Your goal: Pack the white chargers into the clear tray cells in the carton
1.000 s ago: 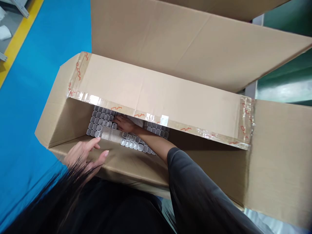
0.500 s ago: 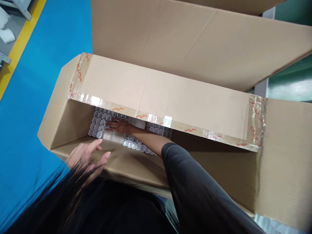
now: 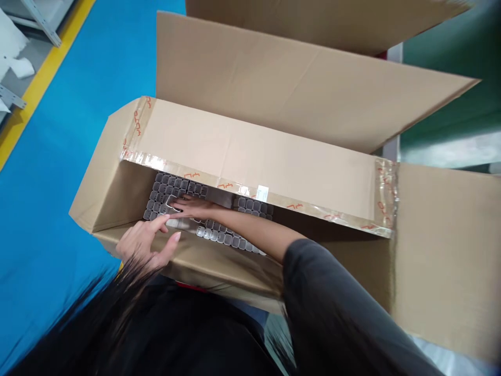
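Observation:
A deep cardboard box [image 3: 258, 151] holds rows of small clear plastic containers [image 3: 156, 194] at its bottom. My right hand [image 3: 198, 208] reaches down inside it, the fingers around one clear plastic container [image 3: 171, 203] whose bright rim stands out from the others. Its grip is partly hidden. Over the near left edge of the box hovers my left hand [image 3: 144, 243], holding nothing, with index finger and thumb apart. More containers [image 3: 219, 236] lie below my right forearm, and another group [image 3: 253, 206] sits beyond it.
Raised cardboard flaps [image 3: 274, 78] stand behind the box, and a side flap [image 3: 446, 250] spreads out at the right. Blue floor [image 3: 105, 57] with a yellow line [image 3: 47, 78] runs along the left, beside a metal shelf [image 3: 39, 21]. Long dark hair hangs across the lower left.
My right hand has shifted slightly within the box, and the container at its fingertips shows more clearly. My left hand has moved a little right and up. The view has tilted slightly.

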Motion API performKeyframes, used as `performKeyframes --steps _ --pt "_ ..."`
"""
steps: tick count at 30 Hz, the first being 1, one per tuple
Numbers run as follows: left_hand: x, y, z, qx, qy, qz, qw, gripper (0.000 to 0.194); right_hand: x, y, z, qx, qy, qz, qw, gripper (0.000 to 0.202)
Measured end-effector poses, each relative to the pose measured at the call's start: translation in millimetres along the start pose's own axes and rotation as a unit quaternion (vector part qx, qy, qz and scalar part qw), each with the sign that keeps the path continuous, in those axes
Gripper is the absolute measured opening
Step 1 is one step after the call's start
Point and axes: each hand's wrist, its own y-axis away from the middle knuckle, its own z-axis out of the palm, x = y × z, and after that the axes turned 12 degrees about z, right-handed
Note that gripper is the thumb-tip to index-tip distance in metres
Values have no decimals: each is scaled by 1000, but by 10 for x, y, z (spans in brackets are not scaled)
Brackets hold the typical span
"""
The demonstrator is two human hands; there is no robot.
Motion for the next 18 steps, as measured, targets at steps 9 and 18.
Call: performKeyframes --steps 9,18 --pt "69 76 -67 109 132 -69 983 43 -629 1528 -972 197 125 -110 966 79" --pt "728 244 -302 89 431 95 893 97 -1393 2113 152 310 -391 17 866 133"
